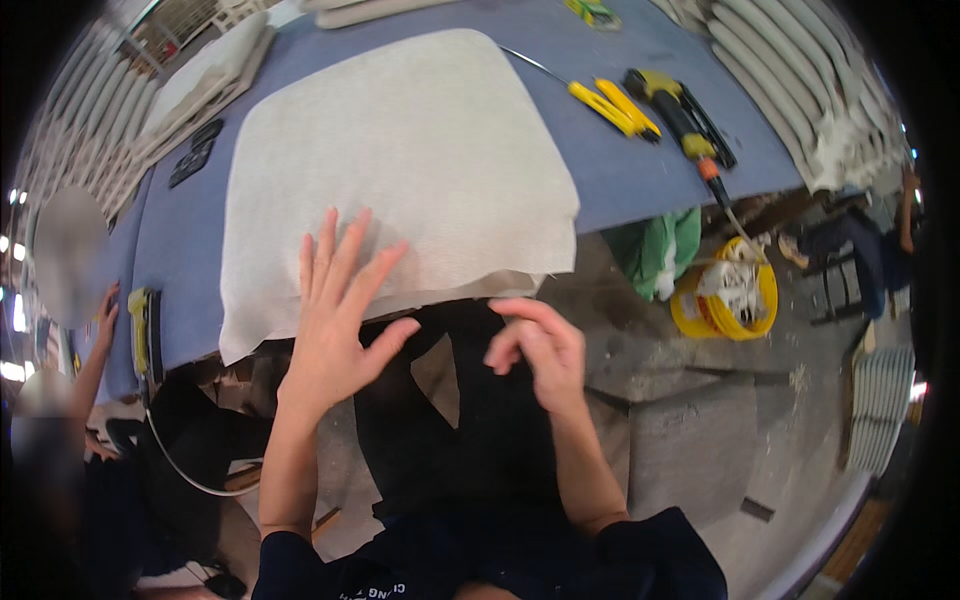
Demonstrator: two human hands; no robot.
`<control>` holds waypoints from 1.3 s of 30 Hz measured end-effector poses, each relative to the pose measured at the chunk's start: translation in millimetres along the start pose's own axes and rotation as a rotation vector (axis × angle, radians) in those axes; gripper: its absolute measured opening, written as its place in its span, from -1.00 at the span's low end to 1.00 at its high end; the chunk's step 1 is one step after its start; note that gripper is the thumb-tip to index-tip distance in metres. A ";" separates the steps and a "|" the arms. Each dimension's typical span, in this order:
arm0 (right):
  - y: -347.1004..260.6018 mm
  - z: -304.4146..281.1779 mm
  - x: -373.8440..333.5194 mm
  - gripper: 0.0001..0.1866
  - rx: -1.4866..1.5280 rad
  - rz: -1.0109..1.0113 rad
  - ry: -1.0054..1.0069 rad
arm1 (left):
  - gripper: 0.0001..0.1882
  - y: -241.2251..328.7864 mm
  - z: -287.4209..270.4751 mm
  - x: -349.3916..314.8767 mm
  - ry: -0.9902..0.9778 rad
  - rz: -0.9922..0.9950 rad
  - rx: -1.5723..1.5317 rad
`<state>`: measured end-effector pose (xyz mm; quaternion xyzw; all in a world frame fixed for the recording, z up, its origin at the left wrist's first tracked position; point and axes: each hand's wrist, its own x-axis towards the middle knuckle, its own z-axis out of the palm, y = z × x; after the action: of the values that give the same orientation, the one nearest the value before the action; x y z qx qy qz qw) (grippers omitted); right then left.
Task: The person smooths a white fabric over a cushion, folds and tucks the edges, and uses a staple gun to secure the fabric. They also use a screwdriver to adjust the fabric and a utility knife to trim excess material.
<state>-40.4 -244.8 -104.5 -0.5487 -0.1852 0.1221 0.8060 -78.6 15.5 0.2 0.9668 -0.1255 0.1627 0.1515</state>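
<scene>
A pale beige fabric-covered panel (390,150), squarish with rounded far corners, lies on the blue-covered table (600,170). Its fabric edge hangs loose along the near side. My left hand (345,310) rests on the panel's near left part, open, with its fingers spread and the thumb out to the side. In front of the near right corner, my right hand (540,350) is held with bent fingers, apart from the panel as far as I can see. The inside of its curled fingers is hidden, so whatever it may hold does not show.
Right of the panel lie a yellow-handled screwdriver (600,108), a yellow cutter (628,108) and a hosed staple gun (685,120). Another staple gun (146,335) lies at the left edge. Covered panels (790,80) are stacked far right. A yellow bucket (690,310) stands below. A person's arm (95,360) is at left.
</scene>
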 end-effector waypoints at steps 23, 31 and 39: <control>4.4 -41.5 39.6 -0.58 0.263 0.335 -0.070 | -0.01 29.2 54.9 80.2 0.086 0.153 0.348; 9.9 -55.9 65.0 -0.40 0.293 0.182 -0.271 | 0.01 33.4 51.7 83.9 0.003 0.084 0.293; -25.8 -72.2 90.2 -0.27 0.159 0.407 -0.301 | -0.03 26.7 49.8 84.0 -0.070 0.174 0.283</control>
<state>72.0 -278.8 -89.5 -0.4855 -0.1784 0.3760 0.7688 4.3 -42.0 -8.2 0.9691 -0.1898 0.1575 -0.0053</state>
